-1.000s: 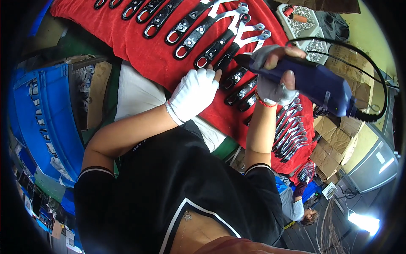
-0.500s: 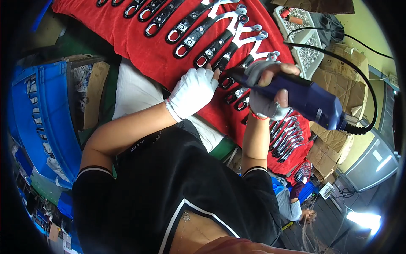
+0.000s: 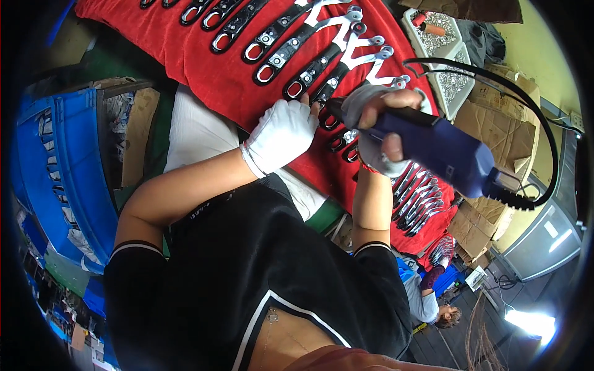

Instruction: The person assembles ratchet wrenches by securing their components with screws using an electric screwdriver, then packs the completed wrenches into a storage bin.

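Note:
My left hand (image 3: 281,133), in a white glove with bare fingertips, grips the near end of a black-handled metal part (image 3: 333,82) between finger and thumb. In my gloved right hand (image 3: 371,116) is a dark blue corded electric screwdriver (image 3: 448,151), its nose pointing left toward that same handle end. Whether the bit touches the part is hidden by the tool and fingers. Similar parts with black handles and silver forked arms lie in a row on a red cloth (image 3: 185,59), on both sides of my hands.
White trays (image 3: 461,52) of small metal pieces stand at the far right, beside stacked cardboard boxes (image 3: 498,127). The screwdriver's black cable (image 3: 550,154) loops along the right. Blue crates (image 3: 74,167) are at my left. Another person (image 3: 427,303) works at the lower right.
My right hand and the screwdriver have shifted left, bringing the nose closer to my left fingertips. The cable loop has moved with the tool. My left hand has stayed in place.

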A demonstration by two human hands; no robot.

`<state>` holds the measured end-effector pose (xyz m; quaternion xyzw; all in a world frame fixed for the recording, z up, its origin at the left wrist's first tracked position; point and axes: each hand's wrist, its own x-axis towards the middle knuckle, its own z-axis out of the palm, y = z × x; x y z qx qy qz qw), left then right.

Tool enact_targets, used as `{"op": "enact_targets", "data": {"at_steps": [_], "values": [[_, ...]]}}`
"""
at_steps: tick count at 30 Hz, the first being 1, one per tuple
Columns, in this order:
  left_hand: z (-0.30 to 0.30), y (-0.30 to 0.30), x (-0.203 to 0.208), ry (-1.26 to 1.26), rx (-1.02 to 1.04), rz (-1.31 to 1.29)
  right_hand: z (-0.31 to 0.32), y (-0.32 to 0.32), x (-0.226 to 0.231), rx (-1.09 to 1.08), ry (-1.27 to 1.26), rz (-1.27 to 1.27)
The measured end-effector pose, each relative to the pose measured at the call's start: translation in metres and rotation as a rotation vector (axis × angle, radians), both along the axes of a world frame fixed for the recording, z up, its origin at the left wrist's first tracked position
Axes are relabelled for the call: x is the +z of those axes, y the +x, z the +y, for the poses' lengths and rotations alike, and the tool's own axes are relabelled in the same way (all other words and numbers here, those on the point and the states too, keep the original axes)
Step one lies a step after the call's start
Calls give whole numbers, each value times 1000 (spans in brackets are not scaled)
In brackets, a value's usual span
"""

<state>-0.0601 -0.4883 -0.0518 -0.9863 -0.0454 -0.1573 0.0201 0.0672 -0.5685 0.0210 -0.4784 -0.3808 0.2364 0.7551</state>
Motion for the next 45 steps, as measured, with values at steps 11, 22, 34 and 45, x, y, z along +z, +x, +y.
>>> {"op": "enact_targets", "data": {"at_steps": [11,22,34,45], "values": [[17,-1,7,-173,-86,45,9,27,0,-97,176,-13],[35,3,3,-211,53,100,34,44,-14,-127,99,-52],[35,6,5,-132,42,168,34,51,-13,-117,90,-80],[31,6,3,-263,73,137,34,42,-10,-114,106,-61]]}}
